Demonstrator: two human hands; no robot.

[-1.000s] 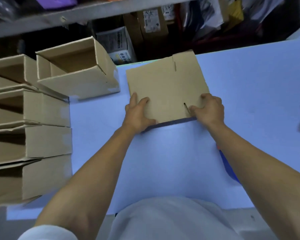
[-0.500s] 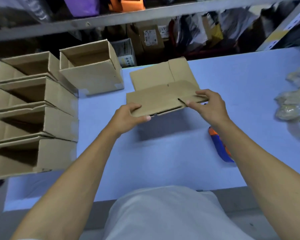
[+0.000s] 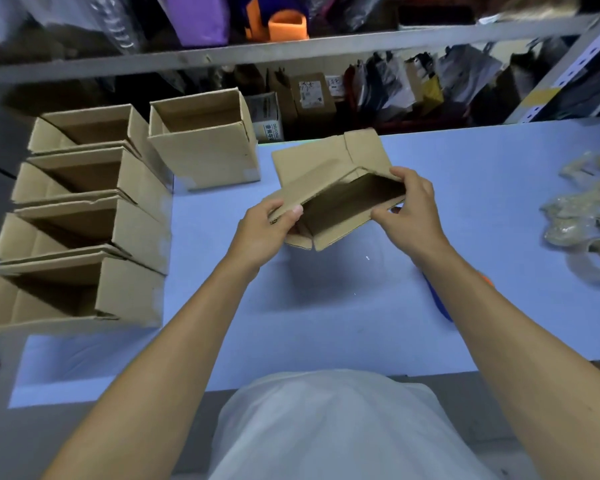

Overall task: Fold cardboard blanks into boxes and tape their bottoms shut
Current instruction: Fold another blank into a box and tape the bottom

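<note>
The cardboard blank [image 3: 329,199] is plain brown corrugated board, matt and unprinted, with the fluted layer showing along its cut edges. The folded boxes [image 3: 84,216] on the left are the same dull brown board, with pale, slightly shiny patches at their lower corners that look like clear tape. The table [image 3: 482,188] has a smooth, matt pale-blue top that looks like paper or thin sheet. At the right lies a heap of crumpled tape [image 3: 575,216], translucent, tan and glossy. The shelf rail [image 3: 291,51] looks like grey painted metal, scuffed in places. The person's garment [image 3: 343,427] is soft, matt white cloth.
</note>
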